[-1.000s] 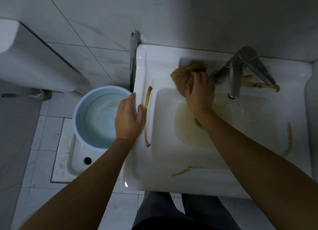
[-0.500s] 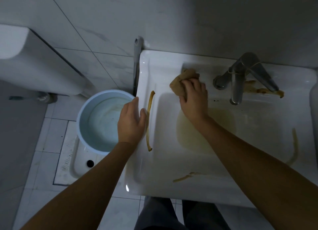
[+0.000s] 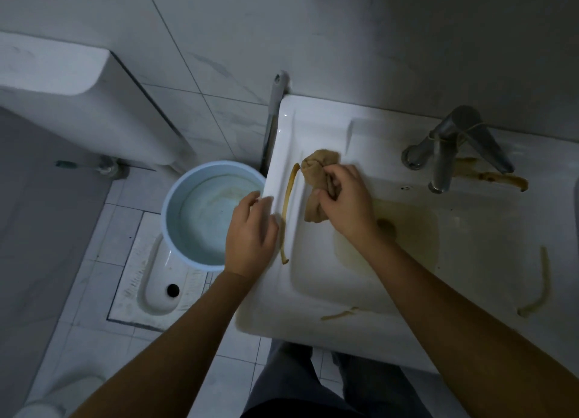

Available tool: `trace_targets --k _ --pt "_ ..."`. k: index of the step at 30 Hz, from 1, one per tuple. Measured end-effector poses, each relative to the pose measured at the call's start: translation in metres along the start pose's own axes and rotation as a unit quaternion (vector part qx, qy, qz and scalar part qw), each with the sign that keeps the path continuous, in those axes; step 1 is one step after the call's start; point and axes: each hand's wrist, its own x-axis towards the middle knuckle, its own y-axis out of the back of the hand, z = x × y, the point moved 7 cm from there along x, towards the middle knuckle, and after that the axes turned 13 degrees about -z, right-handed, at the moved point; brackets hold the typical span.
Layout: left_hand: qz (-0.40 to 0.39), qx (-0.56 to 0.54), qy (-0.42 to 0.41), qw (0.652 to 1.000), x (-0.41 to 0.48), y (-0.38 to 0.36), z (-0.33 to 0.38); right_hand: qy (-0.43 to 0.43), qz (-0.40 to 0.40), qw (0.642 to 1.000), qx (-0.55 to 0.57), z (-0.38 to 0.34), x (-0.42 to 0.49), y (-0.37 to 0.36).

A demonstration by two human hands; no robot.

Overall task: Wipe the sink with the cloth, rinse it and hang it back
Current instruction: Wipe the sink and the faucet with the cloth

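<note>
Now right hand [image 3: 346, 203] grips crumpled tan cloth [image 3: 316, 179] on glossy sink [image 3: 313, 126].

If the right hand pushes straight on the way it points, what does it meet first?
Probably the top end of the brown streak on the left rim of the sink; the cloth the right hand grips nearly touches it.
</note>
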Motion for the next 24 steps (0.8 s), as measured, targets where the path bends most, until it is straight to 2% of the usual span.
trace_targets --k 2,6,10,15,19,22,24 --pt "-0.016 0.015 0.001 1.000 -0.028 -0.005 -0.005 -0.001 -0.003 1.000 0.011 -0.004 0.015 -0.005" --pt "-0.041 0.052 0.004 0.998 -0.047 -0.017 -0.009 -0.001 -0.072 0.997 -0.009 -0.012 0.040 -0.046" --pt "-0.043 0.071 0.000 0.997 -0.045 -0.016 -0.006 0.008 -0.064 0.997 -0.042 -0.012 0.033 -0.058" --pt "-0.032 0.068 0.001 0.997 -0.045 -0.014 -0.001 0.052 -0.102 0.993 -0.025 -0.005 -0.011 -0.072" --pt "-0.013 0.068 -0.004 0.998 -0.045 -0.011 0.001 0.089 -0.122 0.987 -0.059 -0.007 -0.039 -0.079" --pt "-0.009 0.063 -0.009 0.998 -0.045 -0.011 -0.001 0.116 -0.154 0.976 -0.106 -0.004 -0.028 -0.075" --pt "-0.011 0.062 -0.012 0.998 -0.044 -0.013 -0.004 0.100 -0.129 0.980 -0.116 0.000 -0.004 -0.064"
